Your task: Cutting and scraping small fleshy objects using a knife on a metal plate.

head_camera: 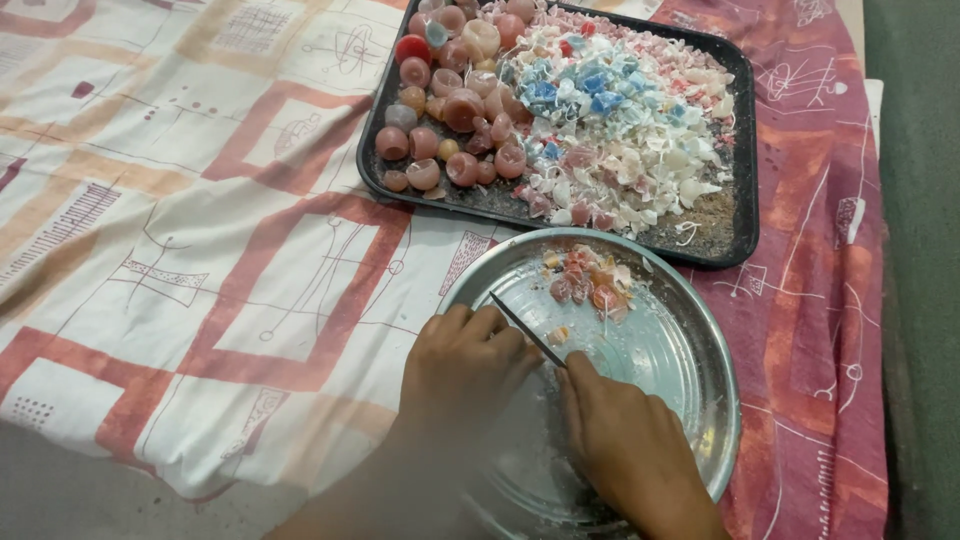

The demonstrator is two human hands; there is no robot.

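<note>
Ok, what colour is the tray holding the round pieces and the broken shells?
Black, as the head view shows: the tray has a dark rim and base.

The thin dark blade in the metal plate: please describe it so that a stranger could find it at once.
Find the round metal plate below the black tray of coloured pieces. Over the plate's near side, the left hand and right hand meet. Between them runs the blade, the only thin, straight, dark thing there, unlike the pale, pinkish crumbs.

We see a tray (pixel 738 215) at the far side of the cloth (pixel 200 250), beads (pixel 450 100) in its left part, shards (pixel 630 140) to the right, plate (pixel 690 370) just before it, knife (pixel 525 328) across the plate, our hands on it
</note>
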